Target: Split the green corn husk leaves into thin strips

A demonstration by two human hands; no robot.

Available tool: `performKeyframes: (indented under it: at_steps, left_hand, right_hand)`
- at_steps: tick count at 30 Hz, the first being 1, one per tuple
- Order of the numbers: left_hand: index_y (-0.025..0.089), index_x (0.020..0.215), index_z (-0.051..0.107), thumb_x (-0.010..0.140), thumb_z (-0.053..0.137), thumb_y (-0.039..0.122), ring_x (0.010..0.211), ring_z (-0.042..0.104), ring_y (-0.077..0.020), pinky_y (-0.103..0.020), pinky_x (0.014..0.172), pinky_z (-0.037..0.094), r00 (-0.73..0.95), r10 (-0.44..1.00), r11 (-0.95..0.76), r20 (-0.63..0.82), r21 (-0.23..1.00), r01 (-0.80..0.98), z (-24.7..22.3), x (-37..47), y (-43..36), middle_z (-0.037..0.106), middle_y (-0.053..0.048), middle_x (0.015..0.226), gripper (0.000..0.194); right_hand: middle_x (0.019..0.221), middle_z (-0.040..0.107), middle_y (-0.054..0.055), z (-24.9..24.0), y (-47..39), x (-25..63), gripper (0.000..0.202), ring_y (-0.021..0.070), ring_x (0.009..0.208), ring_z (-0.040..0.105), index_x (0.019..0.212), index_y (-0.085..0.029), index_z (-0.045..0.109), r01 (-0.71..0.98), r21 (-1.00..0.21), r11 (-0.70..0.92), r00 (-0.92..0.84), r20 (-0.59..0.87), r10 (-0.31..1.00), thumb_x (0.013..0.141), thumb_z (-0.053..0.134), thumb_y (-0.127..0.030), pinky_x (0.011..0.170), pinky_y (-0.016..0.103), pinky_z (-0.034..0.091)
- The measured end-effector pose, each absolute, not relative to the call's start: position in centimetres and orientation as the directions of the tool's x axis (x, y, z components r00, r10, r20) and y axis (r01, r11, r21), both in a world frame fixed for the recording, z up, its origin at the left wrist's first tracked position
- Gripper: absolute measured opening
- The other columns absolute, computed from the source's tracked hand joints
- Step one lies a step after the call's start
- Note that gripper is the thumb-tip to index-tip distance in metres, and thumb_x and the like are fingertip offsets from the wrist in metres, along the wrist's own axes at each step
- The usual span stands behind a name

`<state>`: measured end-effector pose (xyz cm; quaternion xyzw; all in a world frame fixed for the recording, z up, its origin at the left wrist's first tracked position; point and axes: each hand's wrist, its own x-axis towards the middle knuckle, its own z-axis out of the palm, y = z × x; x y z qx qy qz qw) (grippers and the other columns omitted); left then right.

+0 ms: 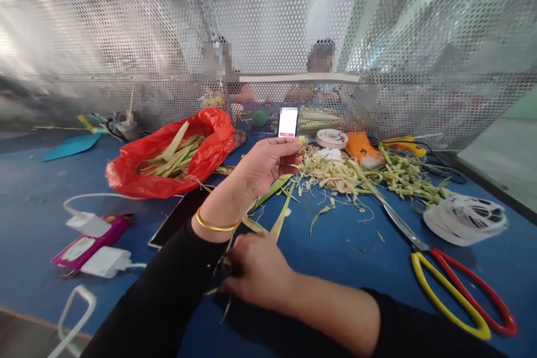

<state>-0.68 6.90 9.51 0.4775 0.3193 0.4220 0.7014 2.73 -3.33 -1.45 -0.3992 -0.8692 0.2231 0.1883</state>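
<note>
My left hand [268, 165], with a gold bangle at its wrist, is raised over the middle of the table. Its thumb and fingertips pinch a small yellow-green piece [301, 139]. Lower and nearer to me, my right hand [258, 268] is closed beneath the left forearm. Something dark shows at its fingers, and thin plant strips poke out around it; what exactly it grips is partly hidden. Long pale green leaf strips [283, 212] lie between the two hands. A pile of plant trimmings [335, 176] lies just right of my left hand.
A red plastic bag [126, 170] holds more strips. Large scissors [419, 243] and a roll of white strapping [465, 221] lie right. A tape roll [331, 139] and a lit phone [287, 122] stand behind. Left are a purple power strip [100, 235] with chargers and a dark tablet [178, 218].
</note>
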Motion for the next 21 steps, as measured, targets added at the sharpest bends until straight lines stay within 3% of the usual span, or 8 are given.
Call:
performKeyframes:
  at_steps: [3,6,9,11,14,17,21]
  left_hand:
    - [0.012,0.074,0.066,0.074,0.068,0.016,0.056,0.054,-0.0069,-0.020,0.055,0.046,0.440,0.898,0.166,-0.019,0.941,-0.297,10.0,-1.4,6.7,0.058,0.000,0.067,0.005]
    - [0.013,0.080,0.067,0.073,0.071,0.022,0.061,0.055,-0.0068,-0.018,0.056,0.046,0.411,0.909,0.066,0.076,0.945,-0.321,11.7,-2.5,6.6,0.060,0.000,0.075,0.011]
    - [0.014,0.074,0.066,0.072,0.072,0.024,0.065,0.055,-0.0078,-0.018,0.060,0.046,0.356,0.912,-0.093,0.203,0.949,-0.303,13.8,-2.8,6.8,0.060,0.000,0.074,0.012]
    - [0.015,0.072,0.065,0.071,0.073,0.025,0.066,0.055,-0.0087,-0.019,0.063,0.046,0.373,0.897,-0.131,0.237,0.948,-0.289,14.5,-1.9,6.9,0.060,0.000,0.073,0.013]
    - [0.016,0.069,0.064,0.071,0.073,0.028,0.064,0.053,-0.0089,-0.018,0.062,0.043,0.377,0.898,-0.128,0.227,0.954,-0.270,13.7,0.5,6.5,0.058,0.001,0.068,0.016]
    - [0.017,0.073,0.065,0.073,0.072,0.031,0.064,0.051,-0.0090,-0.019,0.063,0.040,0.430,0.890,-0.063,0.152,0.975,-0.213,11.5,2.8,6.2,0.058,0.001,0.067,0.015]
    - [0.017,0.075,0.066,0.071,0.072,0.032,0.070,0.052,-0.0119,-0.023,0.071,0.041,0.500,0.864,0.026,0.054,0.988,-0.151,9.4,4.4,6.2,0.061,0.000,0.074,0.017]
  right_hand:
    - [0.077,0.069,0.003,-1.2,-3.0,3.2,0.010,0.0188,0.073,0.061,0.071,-0.019,0.068,0.565,-0.544,0.621,-0.640,0.186,0.746,0.069,0.071,-0.029,0.066,0.030,0.038]
    - [0.068,0.066,0.001,0.6,-1.2,7.1,0.010,0.0150,0.065,0.057,0.063,-0.018,0.068,0.504,-0.765,0.401,-0.461,0.154,0.874,0.070,0.070,-0.025,0.060,0.026,0.038]
    - [0.066,0.066,-0.001,3.4,1.1,12.9,0.006,0.0120,0.063,0.057,0.069,-0.019,0.071,0.081,-0.993,0.085,-0.244,0.062,0.968,0.070,0.071,-0.024,0.063,0.024,0.042]
    - [0.066,0.065,-0.002,5.2,2.0,16.3,0.011,0.0097,0.062,0.057,0.070,-0.018,0.070,-0.304,-0.953,0.017,-0.041,0.031,0.999,0.070,0.074,-0.028,0.061,0.022,0.043]
    - [0.072,0.068,-0.001,6.9,2.5,19.2,0.015,0.0097,0.064,0.060,0.073,-0.017,0.069,-0.678,-0.733,0.054,0.099,-0.017,0.995,0.063,0.079,-0.022,0.062,0.020,0.048]
    - [0.077,0.071,0.001,7.4,2.8,20.1,0.019,0.0110,0.067,0.063,0.077,-0.017,0.069,-0.798,-0.601,0.035,0.103,-0.079,0.992,0.061,0.080,-0.016,0.065,0.022,0.051]
    - [0.071,0.070,0.001,7.3,3.3,20.5,0.013,0.0092,0.058,0.061,0.076,-0.015,0.067,-0.804,-0.593,0.037,0.136,-0.122,0.983,0.067,0.075,-0.016,0.056,0.020,0.049]
